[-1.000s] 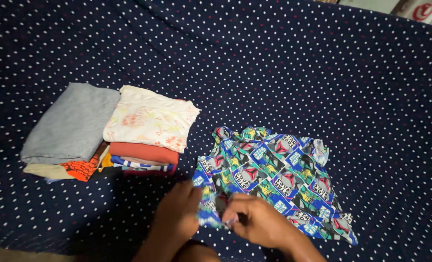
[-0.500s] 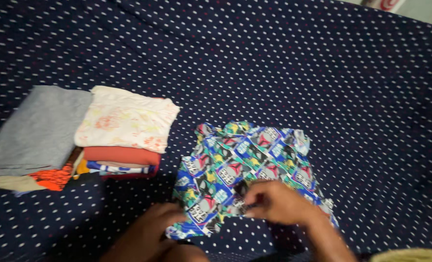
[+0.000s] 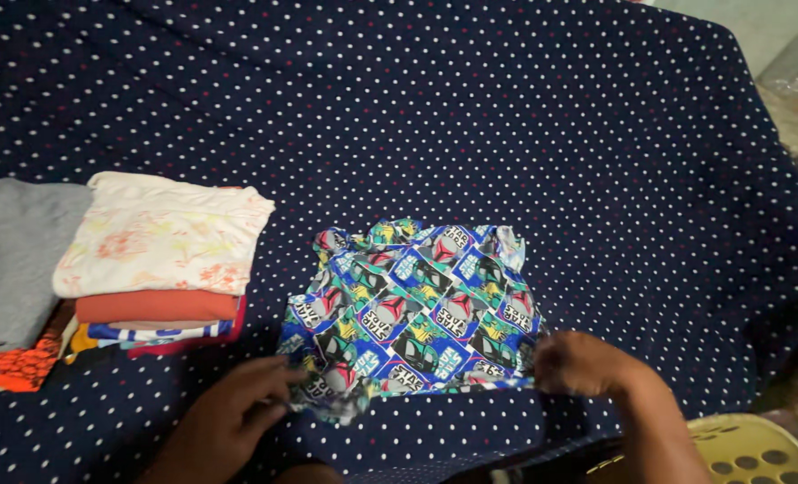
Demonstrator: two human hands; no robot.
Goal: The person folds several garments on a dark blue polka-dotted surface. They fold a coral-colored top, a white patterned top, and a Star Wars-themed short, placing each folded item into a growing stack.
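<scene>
Patterned shorts [image 3: 417, 309] lie flat near the bed's [image 3: 507, 108] front edge, unfolded. Your hands, left [image 3: 229, 421] and right [image 3: 578, 363], pinch its near corners; folded stacks [image 3: 161, 260] sit left.

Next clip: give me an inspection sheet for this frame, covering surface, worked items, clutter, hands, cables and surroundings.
Surface: navy polka-dot sheet, covering the whole work area, lightly wrinkled.
Worked item: multicoloured patterned garment, spread flat near the front edge.
Clutter: folded stack topped by a cream floral cloth over a rust-red cloth; beside it, a grey folded cloth over an orange printed cloth.
Hands: left hand pinches the garment's lower left corner; right hand pinches its lower right corner.
Cables: nothing seen.
Surroundings: pale yellow perforated basket at bottom right; bare floor beyond the top right corner.
</scene>
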